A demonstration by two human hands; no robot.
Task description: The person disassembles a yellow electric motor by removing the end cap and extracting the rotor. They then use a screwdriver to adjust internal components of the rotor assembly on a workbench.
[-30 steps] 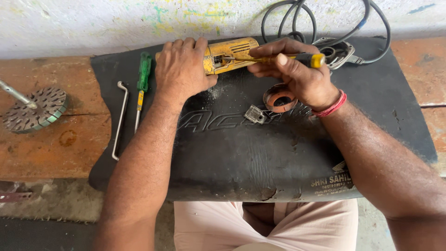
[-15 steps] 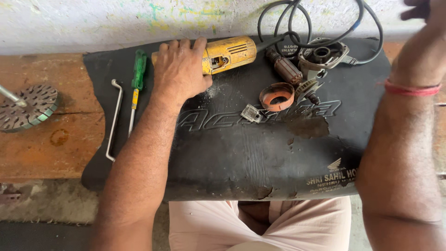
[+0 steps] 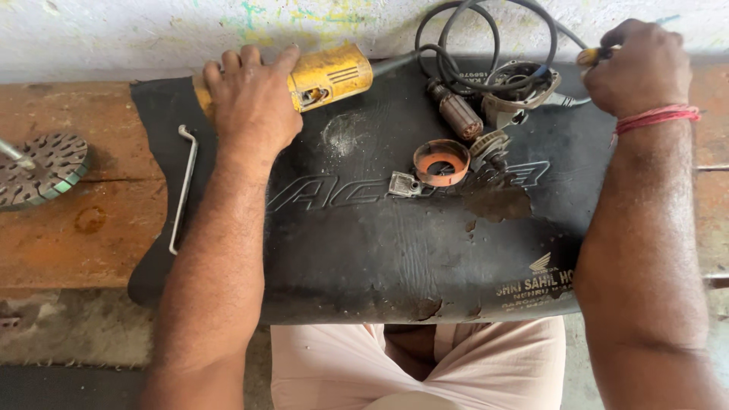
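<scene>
So this looks like mid-teardown on an angle grinder. The left hand (image 3: 250,102) is pressed flat over the yellow grinder body (image 3: 328,76) at the back of the black rubber mat (image 3: 364,243), grip loosely wrapped on the housing to keep it from rolling. The right hand (image 3: 636,67) is off at the mat's far right corner, closed into a fist around a yellow-tipped screwdriver (image 3: 591,55), only the end of the handle shows, so can't say what tip it has. Between the hands sit the pulled parts: the armature (image 3: 458,114) with its coppery windings, the grey metal gear head (image 3: 524,89) with the black cord (image 3: 486,38) looped around it, an orange plastic ring (image 3: 441,162), and a small metal bracket (image 3: 404,184) just beside that ring. My read: the housing is opened and the next move needs the driver brought over to the yellow shell while the left hand keeps it steady. The mat is scuffed, dusty and torn at the front edge. Off to the left on the worn reddish table (image 3: 83,220) there's a bent steel rod (image 3: 182,186) and a slotted grinding disc (image 3: 42,167).
</scene>
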